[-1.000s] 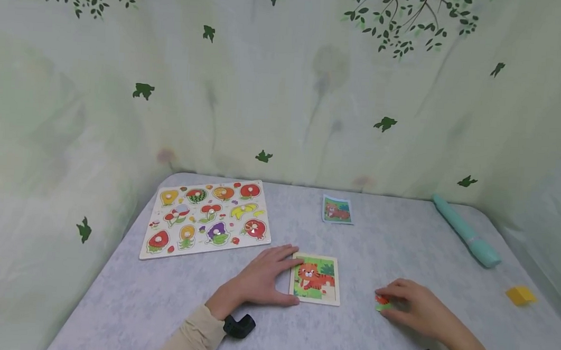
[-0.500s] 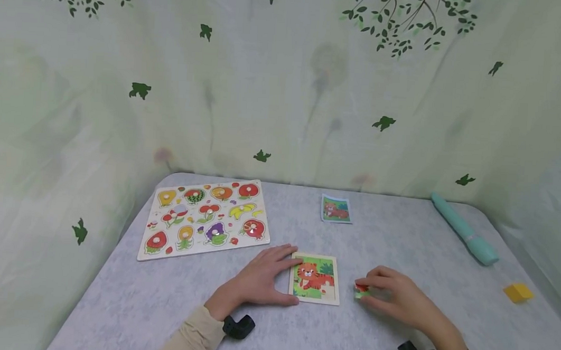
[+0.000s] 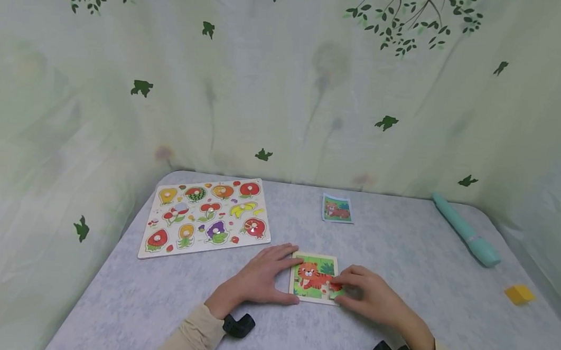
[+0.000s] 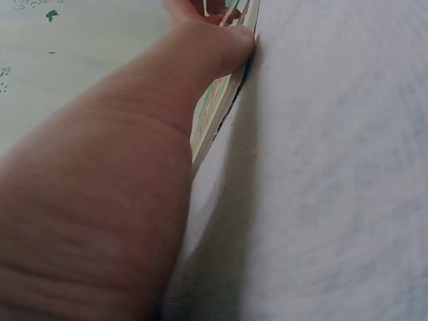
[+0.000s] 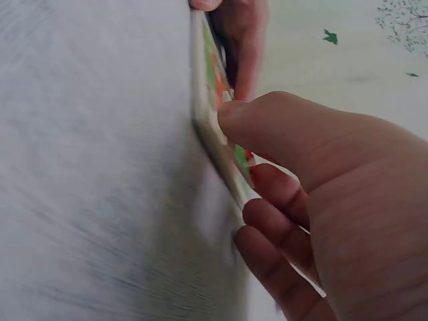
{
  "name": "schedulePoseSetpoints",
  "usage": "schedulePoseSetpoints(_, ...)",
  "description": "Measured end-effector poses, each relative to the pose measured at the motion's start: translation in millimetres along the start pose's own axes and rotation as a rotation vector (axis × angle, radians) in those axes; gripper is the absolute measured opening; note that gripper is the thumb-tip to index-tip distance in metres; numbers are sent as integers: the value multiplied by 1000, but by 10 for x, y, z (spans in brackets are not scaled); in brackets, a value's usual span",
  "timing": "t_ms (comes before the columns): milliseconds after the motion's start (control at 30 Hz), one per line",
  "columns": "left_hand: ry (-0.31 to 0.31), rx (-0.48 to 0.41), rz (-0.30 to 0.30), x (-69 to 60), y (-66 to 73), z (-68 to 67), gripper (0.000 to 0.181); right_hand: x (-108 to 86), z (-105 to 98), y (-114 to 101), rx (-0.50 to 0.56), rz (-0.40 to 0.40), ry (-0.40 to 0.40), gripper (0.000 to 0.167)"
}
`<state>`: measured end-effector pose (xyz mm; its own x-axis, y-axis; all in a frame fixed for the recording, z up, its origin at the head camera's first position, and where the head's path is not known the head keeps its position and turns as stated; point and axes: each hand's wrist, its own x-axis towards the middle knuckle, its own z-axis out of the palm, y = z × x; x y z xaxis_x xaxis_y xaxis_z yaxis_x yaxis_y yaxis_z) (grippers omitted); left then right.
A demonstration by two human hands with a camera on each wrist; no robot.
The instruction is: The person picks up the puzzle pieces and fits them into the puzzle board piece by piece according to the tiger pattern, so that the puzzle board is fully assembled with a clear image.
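A small jigsaw puzzle of an orange tiger (image 3: 313,276) lies in a pale wooden tray (image 3: 318,300) on the table. My left hand (image 3: 265,277) rests at the tray's left side, fingers spread and fairly straight. Its index finger lies over the upper left part and its thumb touches the lower left edge. My right hand (image 3: 374,296) pinches a red and green puzzle piece (image 3: 335,288) between thumb and fingers at the tray's lower right. In the right wrist view, the piece (image 5: 242,157) is tilted over the tray's edge. Whether it touches the other pieces is hard to tell.
A fruit puzzle board (image 3: 206,216) lies at the back left. Behind the tray is a small tiger picture card (image 3: 337,208). On the right are a rolled teal item (image 3: 465,229) and a yellow block (image 3: 519,294). A printed curtain (image 3: 285,90) hangs behind the table.
My right hand has carried the puzzle piece leftward, from the bare table on the right to the tray's lower right. My left hand has stayed in place on the tray.
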<state>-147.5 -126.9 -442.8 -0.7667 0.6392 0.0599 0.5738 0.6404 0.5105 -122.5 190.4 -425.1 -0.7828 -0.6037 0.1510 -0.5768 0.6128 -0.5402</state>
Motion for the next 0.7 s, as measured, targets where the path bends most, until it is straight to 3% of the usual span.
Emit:
schedulePoseSetpoints(533,-16,-2,-33,-63,-4,52,84,-19,294,-6,-33,-15,107,16)
schedulePoseSetpoints(700,-16,-9,-40,-66,-13,67,83,-25,297,-24,-58,-14,79,16)
